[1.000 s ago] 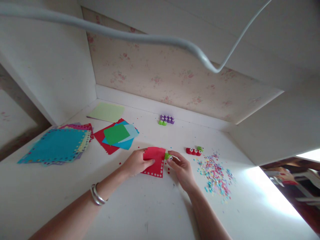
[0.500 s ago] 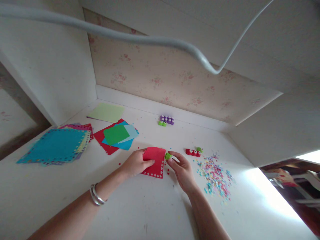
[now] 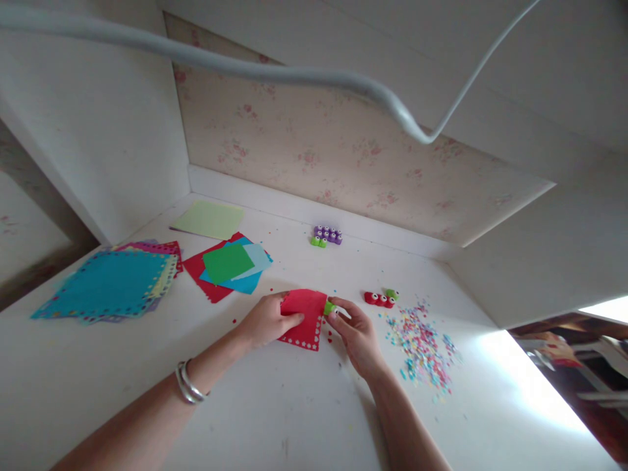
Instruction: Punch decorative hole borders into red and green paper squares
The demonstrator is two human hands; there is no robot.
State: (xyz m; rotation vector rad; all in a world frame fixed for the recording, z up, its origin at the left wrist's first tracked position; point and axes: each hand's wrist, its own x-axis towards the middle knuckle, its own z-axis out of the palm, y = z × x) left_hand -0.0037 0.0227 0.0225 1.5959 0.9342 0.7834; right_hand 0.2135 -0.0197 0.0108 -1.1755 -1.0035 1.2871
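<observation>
My left hand (image 3: 269, 322) pinches the left side of a red sheet of paper (image 3: 305, 314), thumb on top. Punched shapes line the sheet's lower edge and part of its right edge. In my right hand (image 3: 359, 333) is a small green craft punch (image 3: 330, 307), gripped between thumb and fingers. The punch sits at the sheet's right edge, near the upper corner, and the paper's edge covers part of it. A few tiny red cut-outs (image 3: 330, 340) lie on the table just beneath.
Several red punches (image 3: 379, 299) and a green one (image 3: 392, 294) stand right, beside scattered confetti (image 3: 424, 347). Purple punches (image 3: 328, 233) and green ones (image 3: 318, 243) are at the back. Left are punched sheets (image 3: 108, 281), coloured papers (image 3: 228, 264) and pale green paper (image 3: 209, 219). A white cable (image 3: 275, 75) crosses above.
The red paper's upper right corner and the green punch have come closer together, so the paper now overlaps more of the punch. My left hand keeps its hold.
</observation>
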